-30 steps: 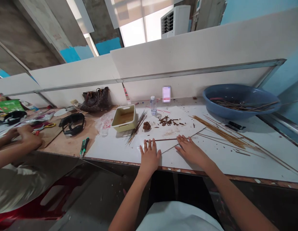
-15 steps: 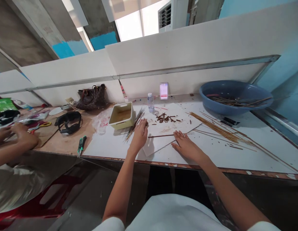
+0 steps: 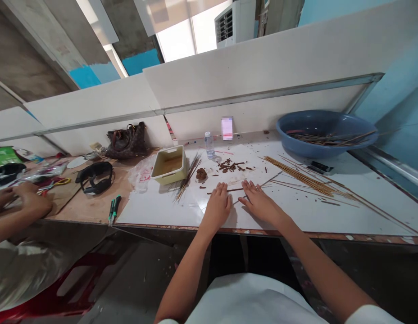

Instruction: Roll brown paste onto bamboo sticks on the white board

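Both my hands rest palm-down over a thin dark-brown stick on a white sheet. My left hand lies flat near its left part, fingers stretched out. My right hand covers its right part, fingers also extended and slightly spread. The stick shows between the two hands and a little beyond the left one. Behind my left hand sits a rough brown lump of dough-like paste. Broken dark-brown pieces are scattered on the sheet just beyond my fingers.
A yellowish tub of brownish liquid stands left, beside thin dark sticks. A clear bottle and a phone are behind. Right are bare tan sticks and a blue basin. Another person's hands work far left.
My left hand has moved right, from the brown lump onto the stick, leaving the lump uncovered on the table. My right hand stays nearly in place. The camera view has shifted slightly.
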`<state>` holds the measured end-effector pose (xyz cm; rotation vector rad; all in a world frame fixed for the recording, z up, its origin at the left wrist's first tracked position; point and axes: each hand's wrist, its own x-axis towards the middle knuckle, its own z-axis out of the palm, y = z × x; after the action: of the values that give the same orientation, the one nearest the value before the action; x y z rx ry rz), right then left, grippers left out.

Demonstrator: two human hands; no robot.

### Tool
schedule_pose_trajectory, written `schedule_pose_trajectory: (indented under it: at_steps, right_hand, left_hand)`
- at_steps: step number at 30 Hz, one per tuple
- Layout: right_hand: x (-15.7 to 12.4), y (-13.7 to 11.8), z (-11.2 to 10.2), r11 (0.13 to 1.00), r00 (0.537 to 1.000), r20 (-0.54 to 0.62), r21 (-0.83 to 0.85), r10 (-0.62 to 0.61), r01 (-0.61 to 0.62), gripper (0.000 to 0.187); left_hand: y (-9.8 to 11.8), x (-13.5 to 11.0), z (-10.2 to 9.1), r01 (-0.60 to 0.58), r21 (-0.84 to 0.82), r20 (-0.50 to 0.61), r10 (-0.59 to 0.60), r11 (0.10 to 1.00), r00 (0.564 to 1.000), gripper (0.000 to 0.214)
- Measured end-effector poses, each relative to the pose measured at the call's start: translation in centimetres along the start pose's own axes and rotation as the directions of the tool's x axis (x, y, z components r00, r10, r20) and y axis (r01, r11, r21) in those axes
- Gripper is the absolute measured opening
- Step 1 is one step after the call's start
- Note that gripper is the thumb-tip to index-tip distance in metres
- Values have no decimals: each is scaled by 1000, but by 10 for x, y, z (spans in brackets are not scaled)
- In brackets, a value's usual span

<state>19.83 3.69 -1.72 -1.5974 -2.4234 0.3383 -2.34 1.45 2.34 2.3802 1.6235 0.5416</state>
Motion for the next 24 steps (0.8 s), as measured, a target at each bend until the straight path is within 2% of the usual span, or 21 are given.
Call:
schedule_pose_trajectory:
  at_steps: [5, 8, 13, 18, 20, 24]
  right_hand:
    - [15, -18, -10, 997, 996, 14, -6, -83, 83, 75]
    - [13, -29, -5, 997, 995, 66, -18, -75, 76, 77]
    - [-5, -41, 4, 998, 996, 85, -37, -39, 43, 83]
    - [16, -46, -9, 997, 993, 113, -72, 42, -34, 79]
    - [17, -44, -9, 996, 996, 91, -84, 26, -19, 76]
    - [-5, -37, 2, 994, 998, 35, -97, -47, 50, 75]
  left_hand:
    - [11, 22, 20, 4, 153, 185, -32, 988, 982, 69]
    - [11, 16, 27, 22, 202, 239, -71, 979, 968, 73]
    - [9, -6, 32, 17, 229, 198, -63, 973, 978, 68]
    - [8, 17, 29, 75, 306, 197, -140, 949, 970, 66]
    - [8, 19, 27, 84, 319, 189, -150, 944, 970, 65]
    - [8, -5, 29, 53, 309, 139, -100, 950, 985, 64]
